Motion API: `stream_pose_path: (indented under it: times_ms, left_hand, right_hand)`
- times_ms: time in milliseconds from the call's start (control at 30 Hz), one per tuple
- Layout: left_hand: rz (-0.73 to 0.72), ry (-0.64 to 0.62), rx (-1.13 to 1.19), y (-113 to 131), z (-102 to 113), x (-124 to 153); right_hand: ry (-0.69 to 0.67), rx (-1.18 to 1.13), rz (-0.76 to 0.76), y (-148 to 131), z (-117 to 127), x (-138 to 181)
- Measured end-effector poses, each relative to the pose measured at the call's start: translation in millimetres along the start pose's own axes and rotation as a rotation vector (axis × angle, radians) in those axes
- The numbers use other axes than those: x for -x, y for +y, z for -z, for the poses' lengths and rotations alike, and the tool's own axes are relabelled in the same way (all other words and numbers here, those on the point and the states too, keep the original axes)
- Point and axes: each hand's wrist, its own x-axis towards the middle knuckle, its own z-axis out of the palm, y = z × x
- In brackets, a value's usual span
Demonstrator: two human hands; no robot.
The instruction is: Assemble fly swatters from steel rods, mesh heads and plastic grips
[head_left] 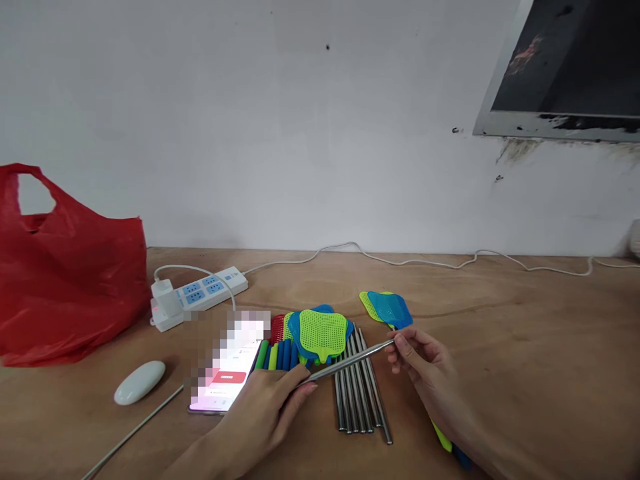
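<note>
I hold a thin metal rod (350,361) between both hands, slanting up to the right. My left hand (265,410) pinches its lower end, and my right hand (425,367) pinches its upper end. Under the rod lies a row of several more metal rods (361,407). A pile of fly-swatter heads (320,333), green, blue and red, rests just behind them, next to several green and blue plastic handles (277,355). Two more swatter heads (387,308) lie by my right hand, their handles (445,440) running under my wrist.
A phone (225,380) with a lit screen lies beside my left hand. A white oval object (139,382) and a loose metal rod (131,432) are at the left. A white power strip (200,293) and a red plastic bag (65,280) sit behind. A cable (425,260) runs along the wall.
</note>
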Motion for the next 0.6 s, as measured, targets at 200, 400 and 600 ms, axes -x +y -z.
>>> stream_pose_path:
  times_ms: [200,400,600]
  left_hand:
    - [-0.043,-0.014,-0.035,-10,-11,7]
    - [-0.051,0.008,-0.036,-9,-15,8]
    - [-0.088,0.029,-0.057,0,-15,2]
  right_hand:
    - [-0.116,0.036,-0.009,2,2,2]
    - [-0.144,0.045,-0.015,-1,2,1]
    - [-0.145,0.033,0.01,1,1,-5]
